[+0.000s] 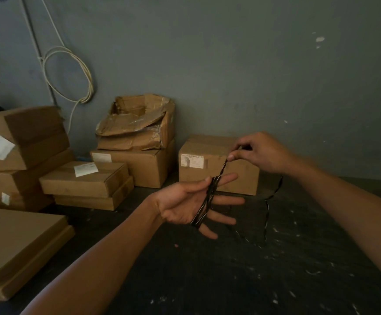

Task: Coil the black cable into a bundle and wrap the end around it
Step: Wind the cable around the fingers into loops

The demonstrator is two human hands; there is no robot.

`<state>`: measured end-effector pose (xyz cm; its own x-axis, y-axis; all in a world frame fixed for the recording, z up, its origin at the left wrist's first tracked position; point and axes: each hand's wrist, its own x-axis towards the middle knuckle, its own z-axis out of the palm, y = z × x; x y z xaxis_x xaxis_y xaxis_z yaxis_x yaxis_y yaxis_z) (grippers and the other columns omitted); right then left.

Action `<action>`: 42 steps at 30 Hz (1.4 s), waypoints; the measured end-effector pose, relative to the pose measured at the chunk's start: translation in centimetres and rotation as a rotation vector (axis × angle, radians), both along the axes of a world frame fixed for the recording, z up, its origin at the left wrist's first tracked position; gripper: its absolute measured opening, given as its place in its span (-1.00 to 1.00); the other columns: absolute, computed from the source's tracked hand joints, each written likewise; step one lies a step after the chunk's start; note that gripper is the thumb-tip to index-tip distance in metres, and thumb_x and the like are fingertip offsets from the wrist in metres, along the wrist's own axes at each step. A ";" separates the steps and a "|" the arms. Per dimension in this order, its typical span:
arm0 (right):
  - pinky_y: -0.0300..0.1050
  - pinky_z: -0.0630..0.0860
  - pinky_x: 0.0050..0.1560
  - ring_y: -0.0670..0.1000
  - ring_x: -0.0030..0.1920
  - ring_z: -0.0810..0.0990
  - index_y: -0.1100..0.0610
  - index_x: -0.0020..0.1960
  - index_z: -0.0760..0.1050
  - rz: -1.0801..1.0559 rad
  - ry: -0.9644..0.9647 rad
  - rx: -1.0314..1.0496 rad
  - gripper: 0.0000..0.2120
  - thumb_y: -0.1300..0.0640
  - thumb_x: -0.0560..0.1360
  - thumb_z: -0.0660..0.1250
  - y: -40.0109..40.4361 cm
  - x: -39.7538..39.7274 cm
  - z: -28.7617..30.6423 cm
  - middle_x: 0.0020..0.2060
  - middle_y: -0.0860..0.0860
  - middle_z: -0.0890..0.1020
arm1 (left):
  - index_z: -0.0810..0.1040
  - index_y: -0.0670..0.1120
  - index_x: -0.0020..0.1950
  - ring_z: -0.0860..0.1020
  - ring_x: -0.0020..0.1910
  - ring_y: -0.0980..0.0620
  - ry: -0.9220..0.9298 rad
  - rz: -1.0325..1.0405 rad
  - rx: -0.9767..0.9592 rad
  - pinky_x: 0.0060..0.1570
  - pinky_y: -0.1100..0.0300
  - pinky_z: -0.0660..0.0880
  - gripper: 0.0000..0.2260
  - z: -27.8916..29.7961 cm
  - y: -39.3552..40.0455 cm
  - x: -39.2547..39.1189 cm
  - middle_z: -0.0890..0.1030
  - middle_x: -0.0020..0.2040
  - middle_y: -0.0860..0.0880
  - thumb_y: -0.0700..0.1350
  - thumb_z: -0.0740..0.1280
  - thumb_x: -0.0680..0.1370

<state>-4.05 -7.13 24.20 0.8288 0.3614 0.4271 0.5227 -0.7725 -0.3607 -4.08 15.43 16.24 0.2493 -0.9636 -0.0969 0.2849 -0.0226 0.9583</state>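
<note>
Pretty dim in here, so details are rough. The left hand (186, 206) is held out palm up with its fingers spread, and the black cable (207, 201) is looped a few turns across them, thumb resting against the strands. The right hand (261, 153), up and to the right, pinches the cable between thumb and forefinger, with a taut twisted stretch running down to the coil. The rest of the cable droops behind the right forearm and trails over the dark floor (230, 280), where it nearly vanishes; can't make out where it ends. The cardboard box (219, 164) just behind the hands sits against the grey wall (230, 64), more stacked boxes (71, 169) to the left, some cut off. A pale cord loop (71, 73) hangs on the wall at far left.
</note>
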 end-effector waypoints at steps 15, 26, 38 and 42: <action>-0.18 0.40 -0.34 -0.10 -0.35 0.47 0.22 0.14 0.51 0.170 0.561 0.625 -0.80 0.14 0.62 0.20 2.1 -1.5 -10.9 -0.30 -0.03 0.53 | 0.16 0.21 0.55 0.15 0.49 -0.38 0.023 -0.073 -0.251 0.26 -0.46 0.17 -0.54 3.3 -1.2 -0.3 0.19 0.57 -0.14 0.11 0.00 0.63; -0.22 0.25 -0.46 -0.11 -0.48 0.30 0.02 0.02 0.50 0.279 0.827 0.593 -0.71 -0.03 0.67 0.03 7.8 -5.7 -13.7 -0.41 -0.05 0.40 | 0.18 0.24 0.53 0.26 0.48 -0.33 -0.011 0.244 -0.273 0.24 -0.49 0.17 -0.57 4.3 0.5 3.0 0.30 0.54 -0.12 0.14 0.01 0.63; -0.16 0.44 -0.34 -0.11 -0.40 0.48 -0.06 -0.05 0.55 0.184 0.467 0.051 -0.80 0.00 0.63 0.16 6.7 -5.9 -6.1 -0.33 -0.07 0.54 | 0.23 0.22 0.52 0.39 0.41 -0.27 0.015 0.613 -0.119 0.24 -0.34 0.34 -0.58 1.2 1.6 3.1 0.35 0.52 -0.10 0.15 -0.04 0.65; -0.24 0.33 -0.40 -0.16 -0.45 0.40 -0.08 -0.17 0.54 0.137 0.360 -0.128 -0.81 -0.01 0.59 0.25 5.2 -4.8 -2.7 -0.35 -0.07 0.54 | 0.29 0.20 0.51 0.53 0.21 -0.19 0.035 0.496 -0.082 0.17 -0.34 0.41 -0.59 -0.6 1.7 2.7 0.41 0.48 -0.13 0.13 0.02 0.66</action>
<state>-8.90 -1.88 21.46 0.8578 0.5101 0.0631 0.4817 -0.7550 -0.4450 -1.43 17.11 15.65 0.6771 -0.7347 -0.0420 0.2744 0.1991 0.9408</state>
